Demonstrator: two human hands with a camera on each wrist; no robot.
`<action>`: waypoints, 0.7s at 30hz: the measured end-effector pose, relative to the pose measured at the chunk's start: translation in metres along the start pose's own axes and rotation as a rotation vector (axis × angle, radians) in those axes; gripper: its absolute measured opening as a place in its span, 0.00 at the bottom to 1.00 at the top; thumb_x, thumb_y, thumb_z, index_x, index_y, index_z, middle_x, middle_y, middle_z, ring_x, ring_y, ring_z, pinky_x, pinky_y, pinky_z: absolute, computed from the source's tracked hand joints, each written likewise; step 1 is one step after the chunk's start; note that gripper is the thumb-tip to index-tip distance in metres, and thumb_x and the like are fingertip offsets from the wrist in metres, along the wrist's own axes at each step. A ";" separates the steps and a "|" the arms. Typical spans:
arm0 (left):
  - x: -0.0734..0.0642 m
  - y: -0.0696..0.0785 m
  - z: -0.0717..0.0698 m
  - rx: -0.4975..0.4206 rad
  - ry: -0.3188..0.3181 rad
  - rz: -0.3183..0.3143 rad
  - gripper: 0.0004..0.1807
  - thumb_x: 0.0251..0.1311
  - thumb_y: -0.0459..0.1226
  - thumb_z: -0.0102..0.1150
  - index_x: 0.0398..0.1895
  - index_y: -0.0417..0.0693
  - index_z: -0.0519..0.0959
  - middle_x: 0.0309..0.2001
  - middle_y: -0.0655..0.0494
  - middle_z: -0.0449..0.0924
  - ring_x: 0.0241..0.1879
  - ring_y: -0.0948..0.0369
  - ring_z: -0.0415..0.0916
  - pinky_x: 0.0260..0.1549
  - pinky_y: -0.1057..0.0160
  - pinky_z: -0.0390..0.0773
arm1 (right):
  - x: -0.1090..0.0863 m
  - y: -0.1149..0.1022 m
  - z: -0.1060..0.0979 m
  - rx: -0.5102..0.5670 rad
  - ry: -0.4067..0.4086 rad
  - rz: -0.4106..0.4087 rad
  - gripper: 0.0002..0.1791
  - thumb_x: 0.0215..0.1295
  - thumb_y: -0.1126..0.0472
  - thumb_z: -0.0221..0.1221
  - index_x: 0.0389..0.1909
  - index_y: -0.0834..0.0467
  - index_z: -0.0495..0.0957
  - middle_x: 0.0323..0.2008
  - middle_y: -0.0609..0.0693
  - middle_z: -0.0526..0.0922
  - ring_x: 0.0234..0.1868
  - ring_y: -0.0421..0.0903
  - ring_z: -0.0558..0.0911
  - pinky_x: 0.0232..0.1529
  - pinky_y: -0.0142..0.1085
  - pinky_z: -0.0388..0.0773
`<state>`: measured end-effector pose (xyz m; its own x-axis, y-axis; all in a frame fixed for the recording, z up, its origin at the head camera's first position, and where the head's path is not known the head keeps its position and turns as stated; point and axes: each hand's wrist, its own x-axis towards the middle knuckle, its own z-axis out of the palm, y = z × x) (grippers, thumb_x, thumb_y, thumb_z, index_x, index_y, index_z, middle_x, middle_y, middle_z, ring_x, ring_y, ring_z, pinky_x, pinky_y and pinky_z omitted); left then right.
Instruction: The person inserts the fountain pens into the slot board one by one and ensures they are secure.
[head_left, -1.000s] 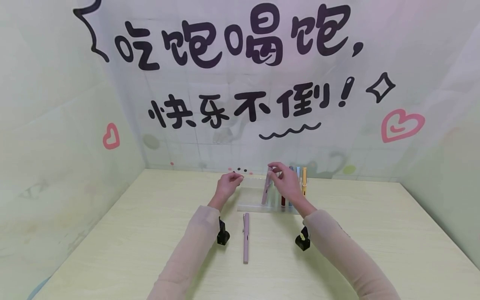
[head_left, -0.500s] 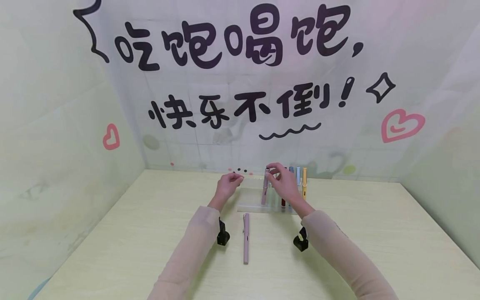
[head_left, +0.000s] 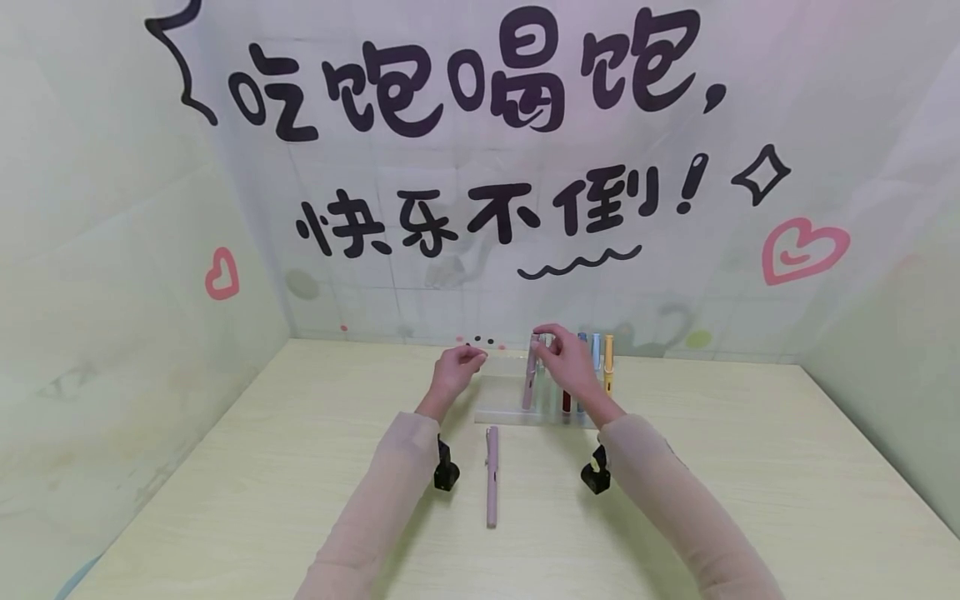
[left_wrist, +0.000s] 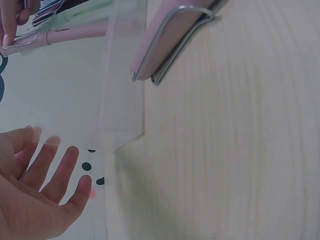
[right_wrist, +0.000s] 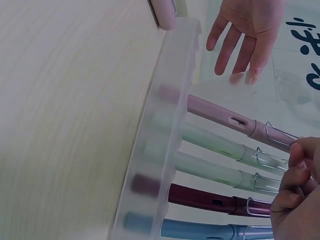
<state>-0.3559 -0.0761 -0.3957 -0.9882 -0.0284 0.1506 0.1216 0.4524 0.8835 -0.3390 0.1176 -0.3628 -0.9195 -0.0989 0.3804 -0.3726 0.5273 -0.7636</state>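
Observation:
A pinkish-purple pen [head_left: 529, 382] leans almost upright in a clear pen stand [head_left: 491, 417]. My right hand [head_left: 567, 360] grips this pen by its capped upper end. Its lower end sits behind the stand's frosted front ledge [right_wrist: 175, 65] in the right wrist view. At the stand's left upper corner, my left hand [head_left: 455, 371] pinches the clear panel between thumb and forefinger, its other fingers spread apart. A second pinkish-purple pen [head_left: 492, 477] lies on the table in front of the stand, clip end toward it.
Right of the held pen, the stand carries two pale green pens [right_wrist: 210, 167], a dark red pen [right_wrist: 200, 197], a blue pen [right_wrist: 200, 228], a light blue pen [head_left: 597, 350] and a yellow pen [head_left: 609, 367]. A printed backdrop [head_left: 375, 292] rises behind the table.
The pinkish-purple pen in my right hand has shifted slightly left and straightened at its top. My right forearm has drifted a little left. My left hand and the lying pen stay put.

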 end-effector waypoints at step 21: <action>0.000 0.000 0.000 0.005 0.003 0.002 0.12 0.59 0.39 0.54 0.39 0.40 0.78 0.38 0.49 0.79 0.37 0.56 0.76 0.36 0.61 0.74 | 0.006 0.005 0.008 -0.058 -0.021 0.013 0.17 0.61 0.61 0.54 0.52 0.56 0.72 0.10 0.47 0.62 0.11 0.41 0.60 0.11 0.31 0.56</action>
<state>-0.3558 -0.0757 -0.3957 -0.9876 -0.0305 0.1540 0.1233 0.4571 0.8808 -0.3472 0.1124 -0.3683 -0.9268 -0.1096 0.3592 -0.3537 0.5763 -0.7368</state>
